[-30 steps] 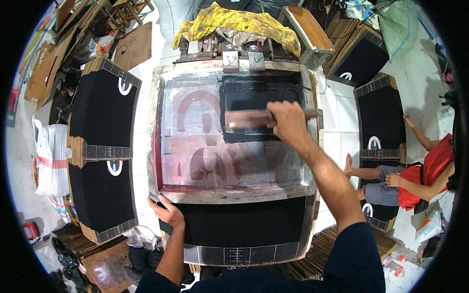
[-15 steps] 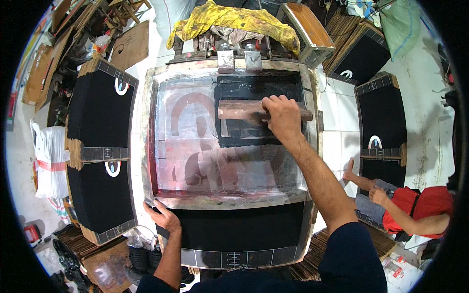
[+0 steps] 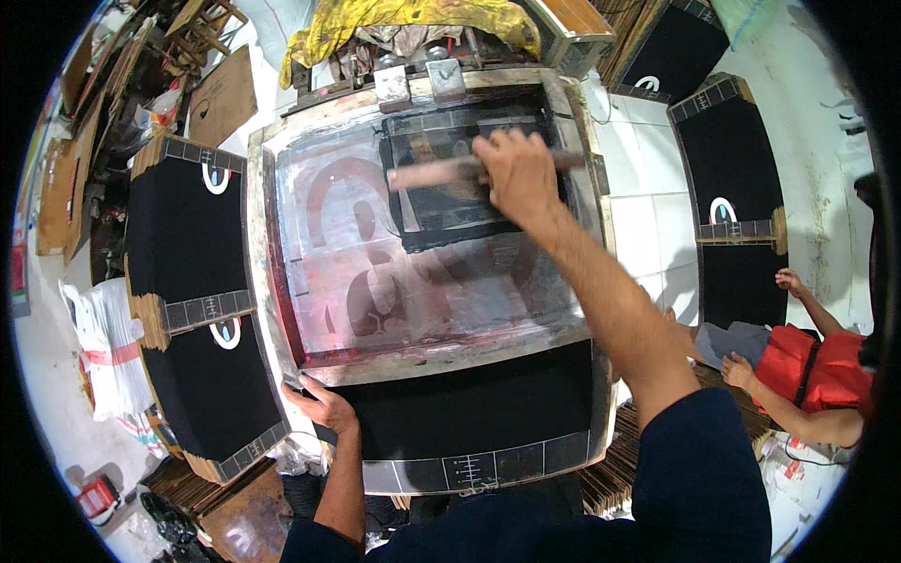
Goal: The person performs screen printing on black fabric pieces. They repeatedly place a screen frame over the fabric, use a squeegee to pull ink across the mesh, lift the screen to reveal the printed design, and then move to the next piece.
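My right hand (image 3: pixel 514 178) grips a wooden squeegee (image 3: pixel 418 175), blurred by motion, over a black-inked rectangle (image 3: pixel 404 225) at the upper right of a screen in a worn frame (image 3: pixel 441 361). The mesh (image 3: pixel 314 235) carries large, pale brownish-red shapes, with red stain along the left inner edge. At the frame's near left corner, my left hand (image 3: pixel 324 403) holds the edge, thumb and fingertips against it. Below the frame shows a board (image 3: pixel 460 403) covered in black fabric, with a gridded strip along its front. Metal clamps (image 3: pixel 392 89) hold the frame's far edge.
Black boards with white printed shapes stand left (image 3: pixel 192 220) and right (image 3: pixel 727 155). A seated person in red (image 3: pixel 784 361) is at the right. A yellow stained cloth (image 3: pixel 413 23) covers the clamp mechanism. Cardboard (image 3: pixel 221 94) and white sacks (image 3: pixel 103 347) lie at the left.
My view has shifted, so the screen sits higher and tilted. My right hand and squeegee have moved slightly toward the screen's far edge. The person at right has moved their arms.
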{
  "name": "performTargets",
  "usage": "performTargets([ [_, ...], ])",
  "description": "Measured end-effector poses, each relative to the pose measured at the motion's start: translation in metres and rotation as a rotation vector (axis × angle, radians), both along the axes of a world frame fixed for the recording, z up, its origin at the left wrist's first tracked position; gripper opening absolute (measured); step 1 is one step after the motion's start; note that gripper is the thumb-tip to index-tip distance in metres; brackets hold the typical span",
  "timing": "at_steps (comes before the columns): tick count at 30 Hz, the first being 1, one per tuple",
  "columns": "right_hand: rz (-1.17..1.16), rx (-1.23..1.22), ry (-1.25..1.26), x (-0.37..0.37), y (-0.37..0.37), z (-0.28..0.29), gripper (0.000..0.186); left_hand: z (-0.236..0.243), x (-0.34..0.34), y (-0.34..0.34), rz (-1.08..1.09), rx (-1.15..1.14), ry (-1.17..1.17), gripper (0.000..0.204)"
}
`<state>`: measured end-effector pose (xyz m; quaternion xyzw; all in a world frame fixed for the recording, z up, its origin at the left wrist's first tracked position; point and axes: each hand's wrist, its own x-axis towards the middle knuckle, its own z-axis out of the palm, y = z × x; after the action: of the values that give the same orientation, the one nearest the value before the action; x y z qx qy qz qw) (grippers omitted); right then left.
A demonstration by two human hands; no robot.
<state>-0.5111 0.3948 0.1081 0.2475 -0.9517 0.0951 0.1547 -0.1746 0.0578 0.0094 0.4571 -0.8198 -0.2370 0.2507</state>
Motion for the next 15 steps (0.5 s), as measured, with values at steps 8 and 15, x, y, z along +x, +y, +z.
performTargets([
  [8,-0.051,0.034,-0.050,0.091,0.003,0.002,0.020,0.004,0.012,-0.011,-0.158,0.102,0.007,0.079],
  [15,-0.031,-0.004,-0.058,0.077,0.004,0.008,0.034,0.030,0.013,-0.029,-0.580,0.220,0.128,0.127],
])
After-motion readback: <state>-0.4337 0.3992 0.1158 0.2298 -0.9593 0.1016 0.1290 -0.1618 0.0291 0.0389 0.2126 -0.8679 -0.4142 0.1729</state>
